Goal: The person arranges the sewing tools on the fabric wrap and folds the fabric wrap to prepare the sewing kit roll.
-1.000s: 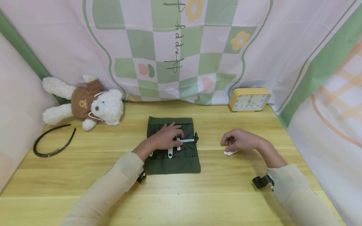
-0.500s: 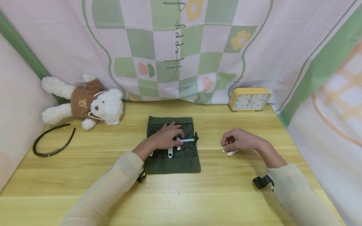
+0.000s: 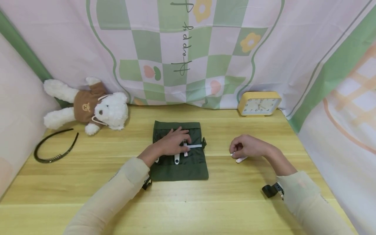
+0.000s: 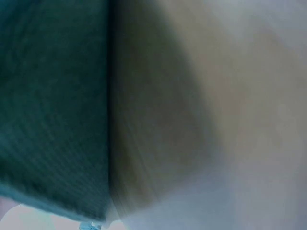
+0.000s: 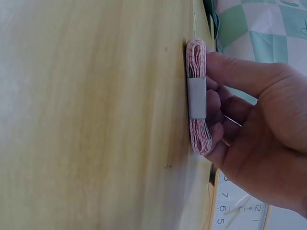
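Note:
My left hand (image 3: 173, 142) rests with spread fingers on a dark green fabric pouch (image 3: 179, 172). Between its thumb and index finger shows a small pale pink piece with a dark top (image 3: 185, 153); a white tool end (image 3: 177, 159) sticks out below the hand. In the left wrist view only the pouch's fabric (image 4: 53, 105) is clear, the hand out of sight. My right hand (image 3: 249, 146) holds a folded tape measure (image 5: 197, 98), red and white with a white band, against the tabletop. Its thumb is at one end, curled fingers behind.
Yellow clock (image 3: 259, 103) at the back right. A white plush dog (image 3: 113, 111) in a brown top lies at the back left, with a black headband (image 3: 55, 159) in front of it. A patterned curtain (image 3: 173, 52) hangs behind the wooden table (image 3: 188, 209).
The right hand's thumb and fingers shift slightly on the folded tape measure, and its pale end shows differently beneath the thumb. The left hand and pouch stay put.

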The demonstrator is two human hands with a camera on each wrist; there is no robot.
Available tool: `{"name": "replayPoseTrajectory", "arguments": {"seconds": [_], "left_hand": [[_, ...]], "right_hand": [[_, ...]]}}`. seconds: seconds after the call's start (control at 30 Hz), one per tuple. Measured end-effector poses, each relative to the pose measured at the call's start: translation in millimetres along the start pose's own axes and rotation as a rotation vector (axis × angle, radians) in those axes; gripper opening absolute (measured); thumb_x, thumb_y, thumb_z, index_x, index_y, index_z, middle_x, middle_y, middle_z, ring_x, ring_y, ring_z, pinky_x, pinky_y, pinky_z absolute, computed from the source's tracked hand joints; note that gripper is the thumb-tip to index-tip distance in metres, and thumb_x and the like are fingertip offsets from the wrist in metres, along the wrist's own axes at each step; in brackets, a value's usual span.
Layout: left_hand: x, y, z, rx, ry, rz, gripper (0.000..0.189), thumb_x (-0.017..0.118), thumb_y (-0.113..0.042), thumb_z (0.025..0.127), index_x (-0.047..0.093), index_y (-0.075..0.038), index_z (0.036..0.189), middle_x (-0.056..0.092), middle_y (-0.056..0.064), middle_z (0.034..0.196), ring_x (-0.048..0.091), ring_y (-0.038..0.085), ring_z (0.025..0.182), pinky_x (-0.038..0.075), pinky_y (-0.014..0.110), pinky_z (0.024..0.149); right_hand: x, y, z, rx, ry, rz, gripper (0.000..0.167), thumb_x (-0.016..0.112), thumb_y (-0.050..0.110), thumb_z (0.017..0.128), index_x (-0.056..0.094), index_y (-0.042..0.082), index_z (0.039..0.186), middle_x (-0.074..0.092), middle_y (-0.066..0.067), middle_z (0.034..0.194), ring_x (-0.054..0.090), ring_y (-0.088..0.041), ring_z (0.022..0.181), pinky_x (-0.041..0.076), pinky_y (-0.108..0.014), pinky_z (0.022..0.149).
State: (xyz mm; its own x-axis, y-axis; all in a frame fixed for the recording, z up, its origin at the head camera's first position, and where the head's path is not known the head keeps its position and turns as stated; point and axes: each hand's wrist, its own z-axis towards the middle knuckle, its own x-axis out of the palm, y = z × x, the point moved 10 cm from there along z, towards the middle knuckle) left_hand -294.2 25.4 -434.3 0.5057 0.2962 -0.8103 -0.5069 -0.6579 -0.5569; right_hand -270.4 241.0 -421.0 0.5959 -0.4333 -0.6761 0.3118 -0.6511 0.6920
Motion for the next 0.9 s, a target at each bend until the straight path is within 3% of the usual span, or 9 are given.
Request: {"name": "replayPoseTrajectory", "arguments": {"seconds": [0.3,0.9], "left_hand": [[0.1,-0.2,-0.3,-0.003,-0.001,0.004,0.022,0.065,-0.030,0.102,0.065,-0.018,0.120,0.028,0.012,0.164,0.006,0.039,0.154,0.004,0.062,0.120],[-0.9,-3.4,-1.3,0.005,0.001,-0.020,0.016,0.066,-0.027,0.101,0.067,-0.018,0.114,0.028,0.015,0.164,0.005,0.040,0.153,0.004,0.062,0.120]], "right_hand": [[-3,-2,5.2,0.029,-0.053,-0.040,0.007,0.070,0.009,0.096,0.067,0.010,0.091,0.060,0.000,0.079,0.055,-0.016,0.073,0.048,-0.027,0.066],[-26,19,20.7,-0.078,-0.270,-0.039,0.004,0.069,0.006,0.097,0.072,0.007,0.097,0.067,-0.002,0.085,0.057,-0.016,0.074,0.049,-0.027,0.067]]}}
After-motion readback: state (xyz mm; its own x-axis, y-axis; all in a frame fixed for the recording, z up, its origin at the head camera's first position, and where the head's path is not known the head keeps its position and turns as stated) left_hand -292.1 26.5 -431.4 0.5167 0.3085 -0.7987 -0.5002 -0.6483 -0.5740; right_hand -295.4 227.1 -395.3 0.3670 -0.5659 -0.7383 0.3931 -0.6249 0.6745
